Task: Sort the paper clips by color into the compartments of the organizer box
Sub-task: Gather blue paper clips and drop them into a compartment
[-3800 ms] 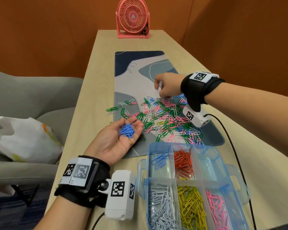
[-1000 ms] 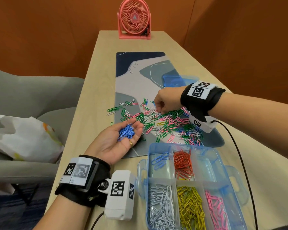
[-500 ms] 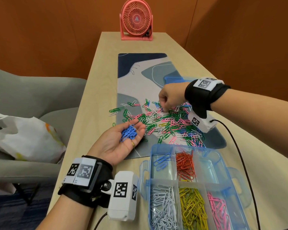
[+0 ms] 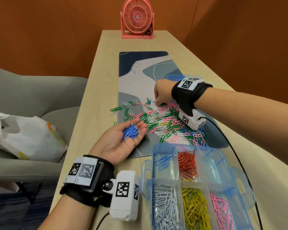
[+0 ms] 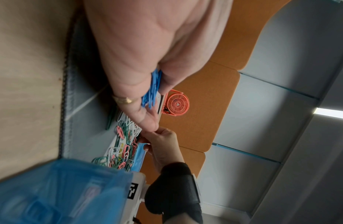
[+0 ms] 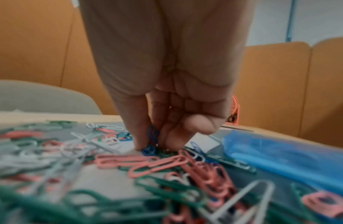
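My left hand (image 4: 123, 140) lies palm up at the mat's near left edge. A bunch of blue paper clips (image 4: 130, 132) rests on its relaxed fingers, and the same blue clips (image 5: 152, 89) show in the left wrist view. My right hand (image 4: 157, 104) reaches down to the far edge of the mixed pile (image 4: 165, 120), where thumb and finger pinch blue clips (image 6: 152, 136). The clear blue organizer box (image 4: 209, 166) stands at the near right. It holds blue clips (image 4: 163, 161), orange clips (image 4: 187, 165), white clips (image 4: 165, 208), yellow clips (image 4: 195, 209) and pink clips (image 4: 221, 211) in separate compartments.
The pile lies on a patterned desk mat (image 4: 140, 72). A blue lid (image 4: 175, 77) lies behind my right hand. A pink fan (image 4: 137, 19) stands at the table's far end. A black cable (image 4: 231, 146) runs along the right. A grey chair with a plastic bag (image 4: 27, 135) is on the left.
My right hand has shifted a little to the left along the pile's far edge, fingertips still down among the clips. The left palm with the blue clips has stayed in place.
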A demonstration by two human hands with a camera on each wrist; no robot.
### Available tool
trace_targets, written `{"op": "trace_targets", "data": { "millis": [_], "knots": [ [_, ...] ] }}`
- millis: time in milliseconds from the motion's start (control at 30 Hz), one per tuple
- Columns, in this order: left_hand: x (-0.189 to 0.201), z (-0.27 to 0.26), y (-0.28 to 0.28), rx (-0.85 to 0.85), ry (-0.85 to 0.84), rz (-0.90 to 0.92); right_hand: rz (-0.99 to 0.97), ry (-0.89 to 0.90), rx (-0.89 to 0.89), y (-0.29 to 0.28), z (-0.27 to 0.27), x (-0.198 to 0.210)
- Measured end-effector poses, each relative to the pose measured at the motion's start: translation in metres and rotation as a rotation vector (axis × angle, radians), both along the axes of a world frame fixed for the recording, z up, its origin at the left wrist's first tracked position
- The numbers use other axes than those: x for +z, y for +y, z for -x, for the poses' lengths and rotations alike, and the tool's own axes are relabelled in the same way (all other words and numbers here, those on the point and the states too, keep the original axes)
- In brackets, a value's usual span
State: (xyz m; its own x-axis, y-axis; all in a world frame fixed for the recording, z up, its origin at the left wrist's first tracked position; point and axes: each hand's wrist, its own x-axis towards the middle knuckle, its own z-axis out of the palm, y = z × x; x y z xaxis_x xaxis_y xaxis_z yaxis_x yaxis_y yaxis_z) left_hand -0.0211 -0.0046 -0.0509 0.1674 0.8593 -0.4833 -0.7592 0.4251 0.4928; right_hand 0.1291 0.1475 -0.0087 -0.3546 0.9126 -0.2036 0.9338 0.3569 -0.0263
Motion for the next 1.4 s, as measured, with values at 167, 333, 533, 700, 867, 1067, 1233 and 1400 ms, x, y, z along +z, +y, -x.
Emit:
{"op": "trace_targets", "data": {
  "millis": [167, 333, 533, 700, 867, 1067, 1233, 1400],
  "knots": [
    [0.001, 0.000, -0.001, -0.002, 0.010, 0.002, 0.029, 0.064, -0.016, 0.001, -0.001, 0.002],
    [0.001, 0.001, -0.001, -0.004, 0.005, 0.002, 0.038, 0.148, -0.040, -0.001, -0.008, 0.004],
    [0.001, 0.001, -0.001, -0.007, 0.015, -0.001, 0.054, 0.271, -0.073, 0.001, -0.016, 0.014],
    [0.000, 0.001, 0.000, -0.005, -0.007, 0.006, 0.197, 0.439, -0.012, -0.012, -0.012, 0.031],
    [0.001, 0.001, 0.000, -0.008, -0.036, 0.007, 0.364, 0.464, 0.127, -0.038, 0.003, 0.043],
    [0.004, 0.000, -0.001, -0.015, -0.046, 0.017, 0.438, 0.526, 0.201, -0.062, 0.019, 0.045],
    [0.005, 0.001, -0.002, 0.013, -0.174, -0.003, 0.444, 0.447, 0.321, -0.074, 0.035, 0.037],
    [0.005, 0.002, -0.001, 0.008, -0.085, 0.028, 0.268, 0.326, 0.218, -0.045, 0.025, 0.038]
  ]
}}
